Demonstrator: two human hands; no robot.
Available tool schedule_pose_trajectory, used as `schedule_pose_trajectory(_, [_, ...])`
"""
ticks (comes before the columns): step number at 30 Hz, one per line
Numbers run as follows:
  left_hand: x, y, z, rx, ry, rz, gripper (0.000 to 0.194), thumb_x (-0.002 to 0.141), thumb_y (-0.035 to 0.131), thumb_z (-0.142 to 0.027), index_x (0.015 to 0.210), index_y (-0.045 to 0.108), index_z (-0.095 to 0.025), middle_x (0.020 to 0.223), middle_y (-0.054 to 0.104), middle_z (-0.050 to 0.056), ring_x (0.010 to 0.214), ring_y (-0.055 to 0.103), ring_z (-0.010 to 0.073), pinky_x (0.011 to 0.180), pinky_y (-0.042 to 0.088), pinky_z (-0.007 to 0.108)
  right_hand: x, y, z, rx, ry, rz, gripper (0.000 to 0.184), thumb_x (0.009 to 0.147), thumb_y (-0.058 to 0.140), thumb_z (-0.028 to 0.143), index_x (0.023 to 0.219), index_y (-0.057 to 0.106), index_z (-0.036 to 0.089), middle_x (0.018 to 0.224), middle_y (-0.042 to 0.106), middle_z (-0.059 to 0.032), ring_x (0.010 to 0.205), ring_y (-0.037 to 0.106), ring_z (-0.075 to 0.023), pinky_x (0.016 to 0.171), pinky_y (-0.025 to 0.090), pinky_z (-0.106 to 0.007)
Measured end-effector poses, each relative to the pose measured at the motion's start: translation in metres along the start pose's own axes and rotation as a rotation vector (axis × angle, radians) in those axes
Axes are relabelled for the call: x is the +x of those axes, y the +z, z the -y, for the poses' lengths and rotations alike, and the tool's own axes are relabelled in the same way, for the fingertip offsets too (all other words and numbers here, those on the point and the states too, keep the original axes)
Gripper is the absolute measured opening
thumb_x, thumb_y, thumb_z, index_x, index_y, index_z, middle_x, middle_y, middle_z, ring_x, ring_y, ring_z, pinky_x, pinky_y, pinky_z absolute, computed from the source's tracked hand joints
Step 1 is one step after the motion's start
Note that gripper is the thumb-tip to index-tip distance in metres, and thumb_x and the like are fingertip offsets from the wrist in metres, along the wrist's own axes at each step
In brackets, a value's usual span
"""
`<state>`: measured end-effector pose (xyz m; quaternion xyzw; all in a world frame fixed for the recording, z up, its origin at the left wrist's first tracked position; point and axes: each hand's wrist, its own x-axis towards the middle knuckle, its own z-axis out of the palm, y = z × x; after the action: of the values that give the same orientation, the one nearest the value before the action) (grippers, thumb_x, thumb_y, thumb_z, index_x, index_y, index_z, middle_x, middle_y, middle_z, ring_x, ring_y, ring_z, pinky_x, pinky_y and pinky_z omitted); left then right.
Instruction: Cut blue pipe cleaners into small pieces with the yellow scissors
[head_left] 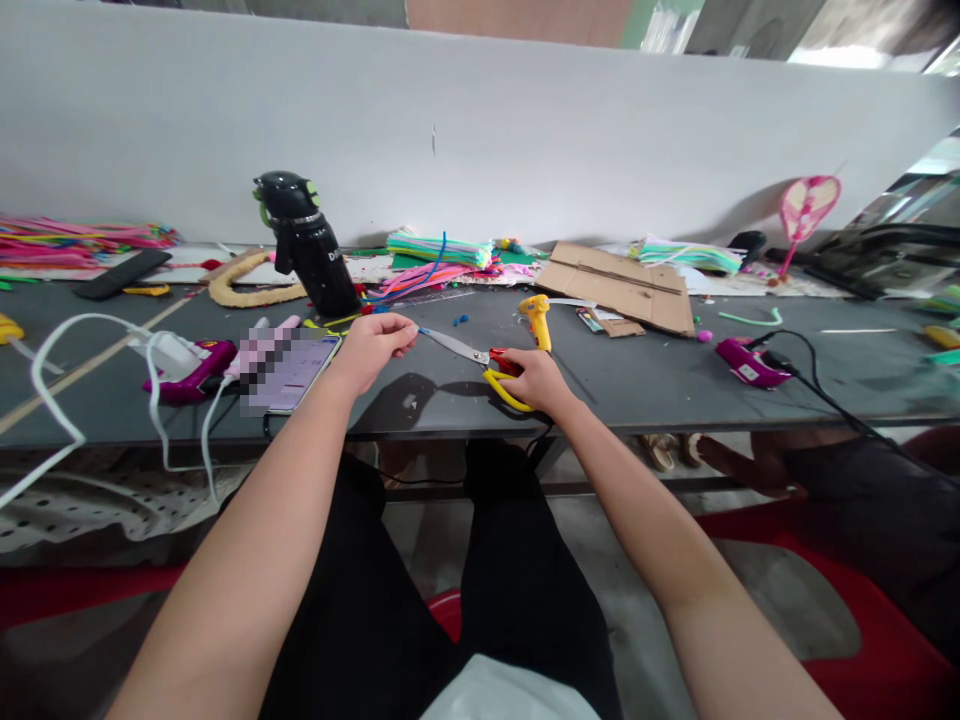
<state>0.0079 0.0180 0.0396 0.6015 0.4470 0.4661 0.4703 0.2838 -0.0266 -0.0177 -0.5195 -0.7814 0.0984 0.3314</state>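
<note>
While your right hand grips the red-and-yellow-handled scissors above the gray table, their blades point toward your left hand. Your left fingertips are drawn close together near the blade tips, by a tiny blue bit; you cannot tell whether they pinch it. A yellow glue gun lies just beyond your right hand, and a black bottle stands behind your left.
</note>
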Motion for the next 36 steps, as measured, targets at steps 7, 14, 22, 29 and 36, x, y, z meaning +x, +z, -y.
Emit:
schedule_pose_trajectory(7, [-0.0004, 0.0005, 0.0009, -0.011, 0.003, -0.008, 0.020, 0.064, 0.078, -0.030, 0.071, 0.070, -0.014, 0.064, 0.060, 0.002, 0.058, 0.051, 0.0098, 0.056, 0.037, 0.024, 0.0005, -0.0009, 0.0011, -0.015, 0.007, -0.003, 0.021, 0.071, 0.061, 0.034, 0.061, 0.051, 0.019, 0.061, 0.049, 0.0015, 0.059, 0.034, -0.0108, 0.059, 0.026, -0.026])
schedule_pose_trajectory(14, [-0.0006, 0.0011, -0.0009, -0.039, -0.012, -0.021, 0.016, 0.064, 0.077, -0.027, 0.069, 0.070, -0.014, 0.064, 0.060, 0.002, 0.058, 0.051, 0.0096, 0.056, 0.036, 0.024, -0.0001, -0.0012, 0.0007, -0.014, 0.064, -0.063, 0.024, 0.075, 0.060, 0.042, 0.070, 0.055, 0.019, 0.062, 0.050, 0.0015, 0.058, 0.036, -0.0112, 0.058, 0.027, -0.026])
schedule_pose_trajectory(22, [0.0014, 0.0004, 0.0018, -0.064, -0.013, -0.022, 0.016, 0.067, 0.074, -0.028, 0.067, 0.068, -0.014, 0.062, 0.057, 0.002, 0.055, 0.049, 0.0099, 0.053, 0.035, 0.025, -0.0008, -0.0037, 0.0057, -0.033, 0.020, -0.025, 0.028, 0.076, 0.062, 0.045, 0.071, 0.053, 0.019, 0.064, 0.053, 0.0006, 0.059, 0.038, -0.0110, 0.058, 0.028, -0.026])
schedule_pose_trajectory(29, [-0.0011, 0.0046, 0.0000, 0.002, 0.009, -0.040, 0.016, 0.069, 0.068, -0.029, 0.062, 0.064, -0.016, 0.059, 0.054, 0.001, 0.053, 0.047, 0.0107, 0.051, 0.035, 0.025, -0.0015, -0.0027, 0.0042, -0.052, 0.015, -0.028, 0.027, 0.077, 0.061, 0.045, 0.072, 0.056, 0.019, 0.065, 0.055, -0.0002, 0.060, 0.039, -0.0117, 0.059, 0.028, -0.026])
schedule_pose_trajectory(36, [-0.0015, 0.0072, 0.0012, 0.138, 0.038, -0.085, 0.023, 0.073, 0.056, -0.027, 0.052, 0.054, -0.018, 0.050, 0.046, -0.001, 0.049, 0.043, 0.0100, 0.048, 0.032, 0.024, -0.0021, -0.0029, 0.0054, -0.074, 0.014, -0.030, 0.026, 0.076, 0.062, 0.044, 0.073, 0.058, 0.019, 0.065, 0.055, -0.0002, 0.060, 0.040, -0.0118, 0.059, 0.028, -0.026])
